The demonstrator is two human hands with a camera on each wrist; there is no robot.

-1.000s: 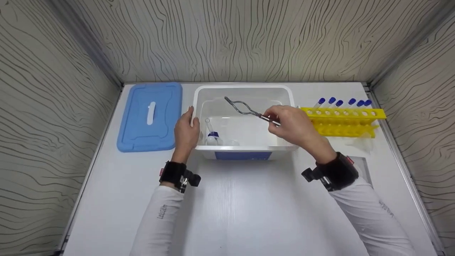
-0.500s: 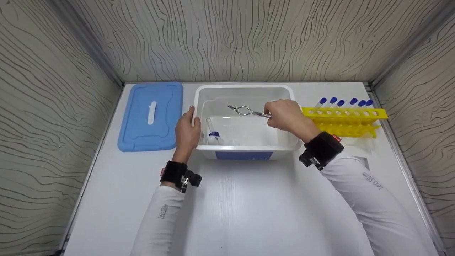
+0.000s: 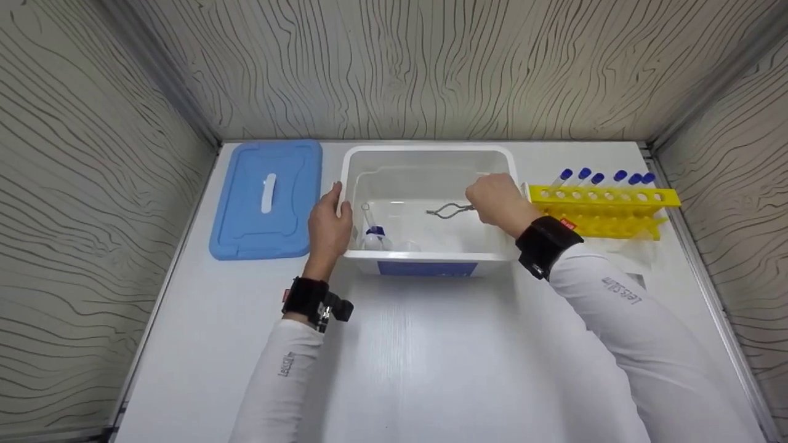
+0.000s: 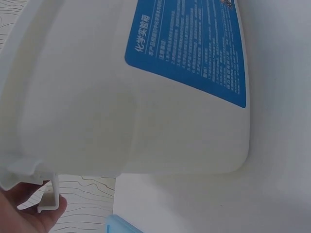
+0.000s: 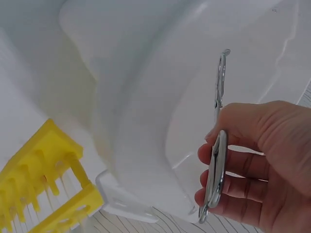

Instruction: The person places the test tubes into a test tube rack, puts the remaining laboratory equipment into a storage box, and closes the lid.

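Note:
A white plastic box [image 3: 431, 255] with a blue label stands on the table. My left hand [image 3: 329, 227] is at its left side; in the left wrist view the fingers [image 4: 57, 213] grip the white side handle [image 4: 55, 191]. Over the box's right part my right hand [image 3: 497, 200] holds metal crucible tongs [image 3: 452, 210], their curved tips pointing left, inside the box outline. In the right wrist view, the tongs' loop handles [image 5: 217, 167] lie between thumb and curled fingers. Inside the box, at the front left, are a blue-collared clear vessel [image 3: 374, 237] and a glass tube [image 3: 368, 215].
Left of the box lies a blue lid [image 3: 261, 227] with a white handle. A yellow rack [image 3: 603, 195] holding several blue-capped test tubes stands close to the right. A clear, faint object [image 3: 634, 246] lies in front of it.
My right hand has moved down toward the box's right side, turning over, and the tongs have dropped lower into the box. The left hand has kept its place at the box.

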